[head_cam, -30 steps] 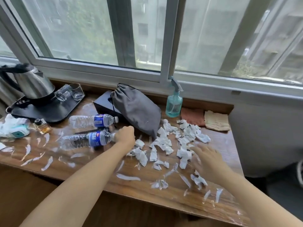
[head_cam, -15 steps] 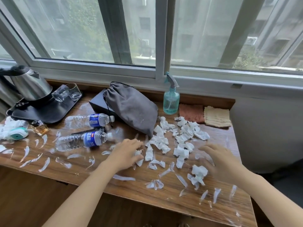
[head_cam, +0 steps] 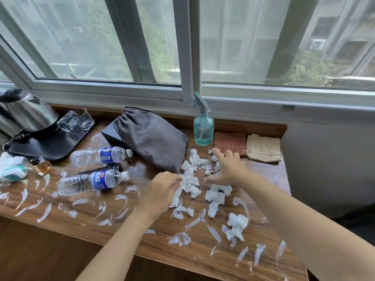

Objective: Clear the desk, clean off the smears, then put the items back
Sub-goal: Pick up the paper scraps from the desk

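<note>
Torn white paper scraps [head_cam: 191, 180] lie scattered over the middle and right of the wooden desk [head_cam: 142, 230], which carries several white smears [head_cam: 83, 201]. My left hand [head_cam: 163, 191] has its fingers curled round a few scraps beside the grey drawstring bag [head_cam: 151, 138]. My right hand [head_cam: 228, 168] spreads its fingers flat over the scraps at the back of the pile. Two water bottles [head_cam: 92, 181] lie on their sides at the left. A teal spray bottle [head_cam: 203, 127] stands by the window, with a pink cloth [head_cam: 230, 142] and a cream cloth [head_cam: 263, 148] beside it.
A black tray [head_cam: 50, 146] at the back left bears a steel kettle [head_cam: 28, 112] and two tipped glasses [head_cam: 74, 120]. A small amber perfume bottle [head_cam: 41, 166] and a white-and-teal item [head_cam: 12, 169] sit at the far left. A black box [head_cam: 110, 134] lies under the bag.
My left hand left the near bottle's cap and moved right onto the scraps, curling on some. My right hand reached farther back toward the cloths, drawing scraps closer together.
</note>
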`<state>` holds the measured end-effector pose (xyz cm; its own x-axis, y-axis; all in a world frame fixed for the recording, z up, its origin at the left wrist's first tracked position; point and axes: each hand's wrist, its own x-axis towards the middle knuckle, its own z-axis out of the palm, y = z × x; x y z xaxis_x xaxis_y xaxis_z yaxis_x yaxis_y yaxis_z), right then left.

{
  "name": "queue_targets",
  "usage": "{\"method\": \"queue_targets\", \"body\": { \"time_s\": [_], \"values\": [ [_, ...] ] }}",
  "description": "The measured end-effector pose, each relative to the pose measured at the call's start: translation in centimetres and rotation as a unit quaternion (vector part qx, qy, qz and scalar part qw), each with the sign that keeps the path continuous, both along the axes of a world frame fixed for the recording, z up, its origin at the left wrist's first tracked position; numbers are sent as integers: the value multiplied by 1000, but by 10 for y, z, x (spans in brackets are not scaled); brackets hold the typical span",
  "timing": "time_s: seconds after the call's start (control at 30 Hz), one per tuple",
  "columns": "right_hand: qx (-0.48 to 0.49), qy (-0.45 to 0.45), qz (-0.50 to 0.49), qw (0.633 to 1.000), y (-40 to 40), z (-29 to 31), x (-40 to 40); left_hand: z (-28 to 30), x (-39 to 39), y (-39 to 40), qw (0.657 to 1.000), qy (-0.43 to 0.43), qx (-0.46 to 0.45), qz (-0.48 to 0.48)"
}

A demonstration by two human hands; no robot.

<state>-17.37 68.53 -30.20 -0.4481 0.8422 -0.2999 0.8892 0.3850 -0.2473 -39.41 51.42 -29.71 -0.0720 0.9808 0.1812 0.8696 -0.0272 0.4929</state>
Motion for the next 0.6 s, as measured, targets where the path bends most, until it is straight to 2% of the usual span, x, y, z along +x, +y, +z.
{"method": "queue_targets", "body": {
  "time_s": [0.07, 0.13, 0.27, 0.37, 0.47, 0.6],
  "values": [
    [18, 19, 5, 1000, -2, -7, -1, 2, 11, 14, 997, 29, -38, -61],
    [30, 62, 1, 998, 0, -17, 0, 2, 17, 32, 983, 111, -101, -107],
    [78, 140, -5, 987, 7, -24, 3, 12, 28, 87, 972, 182, -97, -113],
    [137, 119, 24, 983, 14, -20, 1, 13, 36, 135, 950, 261, -136, -103],
    [77, 95, 48, 991, 19, -18, -4, 0, 37, 162, 931, 298, -185, -98],
    [24, 161, 33, 986, 17, -18, 0, -8, 37, 159, 934, 301, -161, -103]
  ]
}}
